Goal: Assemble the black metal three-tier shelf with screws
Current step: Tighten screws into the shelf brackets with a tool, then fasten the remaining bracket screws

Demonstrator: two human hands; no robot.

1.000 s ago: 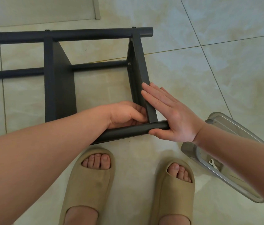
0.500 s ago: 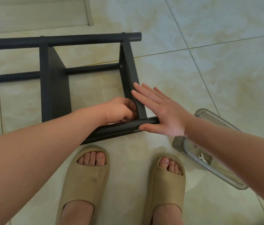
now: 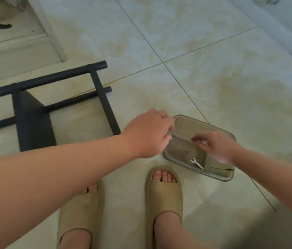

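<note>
The partly built black metal shelf [image 3: 34, 126] lies on its side on the tiled floor at the left, with no hand on it. Both hands are over a clear plastic container [image 3: 204, 125] to its right. My left hand [image 3: 148, 133] is at the container's left rim, fingers curled round one end of a thin grey rod [image 3: 182, 137]. My right hand [image 3: 217, 146] reaches in from the right and pinches the rod's other end. The rod is blurred. A small silver wrench [image 3: 198, 163] lies in the container.
My feet in tan slippers [image 3: 165, 194] stand just in front of the container and the shelf. A pale door frame and threshold [image 3: 51, 33] run along the top left. Open tiled floor stretches behind and to the right.
Both hands have left the shelf's near corner and moved right to the container. The view has swung right, so the shelf now sits at the left.
</note>
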